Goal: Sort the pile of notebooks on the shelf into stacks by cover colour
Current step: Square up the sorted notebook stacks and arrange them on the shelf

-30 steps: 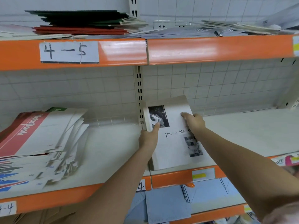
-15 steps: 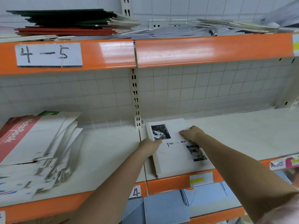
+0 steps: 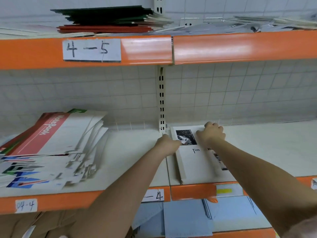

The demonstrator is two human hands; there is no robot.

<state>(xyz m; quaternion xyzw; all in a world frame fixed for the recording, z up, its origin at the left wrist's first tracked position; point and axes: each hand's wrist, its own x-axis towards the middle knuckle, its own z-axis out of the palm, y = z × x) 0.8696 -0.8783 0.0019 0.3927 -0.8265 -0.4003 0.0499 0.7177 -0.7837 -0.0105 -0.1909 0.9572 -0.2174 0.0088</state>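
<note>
Knuckles of left hand (image 3: 167, 143) curled against the spine edge of a small white notebook stack (image 3: 197, 162), apparently gripping that edge, fingertips hidden. Right hand (image 3: 212, 133) bent over the stack's far end, fingers folded onto the top cover near the back wall; whether pinching or only pressing, cannot tell. Stack lying flat on the middle shelf (image 3: 137, 162), just right of the slotted upright (image 3: 161, 107), front edge reaching the orange lip.

Well left of the upright, on the same shelf: large mixed pile (image 3: 51, 148), slumped and fanned, red, blue and green covers jumbled. Judged early in the sort, then: one white stack begun, bulk of the pile left. Above the upright, on the top shelf: dark green and red notebooks (image 3: 106, 19) lying layered by colour, grey-white ones to their right. Below: pale blue covers (image 3: 188, 217).

Legible: "NoteBook" on the pile's red band; "Tim" and a partial "M" on the white cover; "4-5" on the label (image 3: 91, 49) up left of the upright; "04-4" and "-4" on the lower lip.
</note>
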